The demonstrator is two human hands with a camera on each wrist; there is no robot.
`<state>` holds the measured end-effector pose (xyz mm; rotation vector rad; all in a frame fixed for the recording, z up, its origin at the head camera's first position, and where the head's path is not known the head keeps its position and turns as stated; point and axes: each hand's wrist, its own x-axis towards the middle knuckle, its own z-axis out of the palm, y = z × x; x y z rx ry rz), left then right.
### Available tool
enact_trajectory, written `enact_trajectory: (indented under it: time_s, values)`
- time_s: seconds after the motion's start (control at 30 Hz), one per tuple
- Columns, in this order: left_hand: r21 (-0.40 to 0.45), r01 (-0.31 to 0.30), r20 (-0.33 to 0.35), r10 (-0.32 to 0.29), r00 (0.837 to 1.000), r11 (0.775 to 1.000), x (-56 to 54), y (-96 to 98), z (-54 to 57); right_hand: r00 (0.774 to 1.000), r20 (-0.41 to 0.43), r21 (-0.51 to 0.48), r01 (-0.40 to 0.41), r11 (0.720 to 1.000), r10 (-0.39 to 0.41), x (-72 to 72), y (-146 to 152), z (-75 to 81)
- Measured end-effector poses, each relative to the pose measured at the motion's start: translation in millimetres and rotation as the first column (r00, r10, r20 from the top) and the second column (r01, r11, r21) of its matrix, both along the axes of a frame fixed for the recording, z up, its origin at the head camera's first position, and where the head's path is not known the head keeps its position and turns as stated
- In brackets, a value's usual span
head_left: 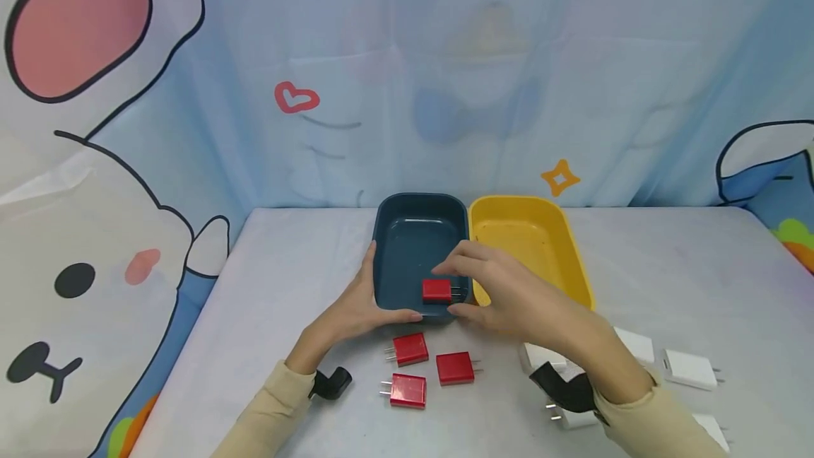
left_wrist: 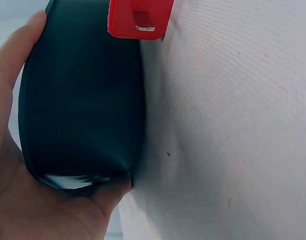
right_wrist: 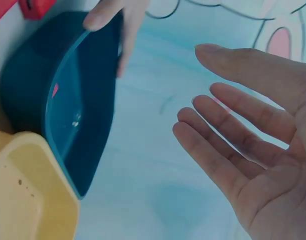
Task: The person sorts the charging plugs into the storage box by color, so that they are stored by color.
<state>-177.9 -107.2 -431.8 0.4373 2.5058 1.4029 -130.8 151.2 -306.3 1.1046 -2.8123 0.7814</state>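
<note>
I see left hand (head_left: 356, 311) gripping blue tray (head_left: 407, 249); right hand (head_left: 505, 287) empty, fingers spread, red charger (head_left: 436, 291) near fingertips. Likely release step; next, I'd lift clear.

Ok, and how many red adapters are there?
4: one red adapter inside the navy tray, three on the white table: one nearest the tray, one right of that, one lowest in head view. More could be hidden.

A plug (head_left: 436, 291) lies in the left tray (head_left: 413, 246), three plugs (head_left: 410, 349) before it.
</note>
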Motion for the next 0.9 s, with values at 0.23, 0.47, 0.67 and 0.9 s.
enact_trajectory:
  time_s: [0.23,0.47,0.67,0.9]
  values:
    - [0.002,-0.009,-0.004,0.009,1.0,1.0,-1.2,-0.4,-1.6,0.998,0.028,0.015,-0.065,0.998,0.064,17.9,5,-5.6]
    - [-0.014,-0.02,0.01,0.02,1.0,1.0,-1.0,0.0,-2.7,0.96,0.28,0.099,-0.013,0.995,-0.016,20.5,-2,-37.1]
    - [-0.005,-0.021,-0.003,0.021,1.0,1.0,-0.7,0.2,-3.4,0.937,0.348,0.11,-0.026,0.994,-0.015,17.7,-4,-72.8]
    - [0.004,-0.011,-0.012,0.011,1.0,1.0,-0.7,0.5,-2.6,0.973,0.228,0.13,-0.061,0.99,0.03,11.5,2,-118.9]
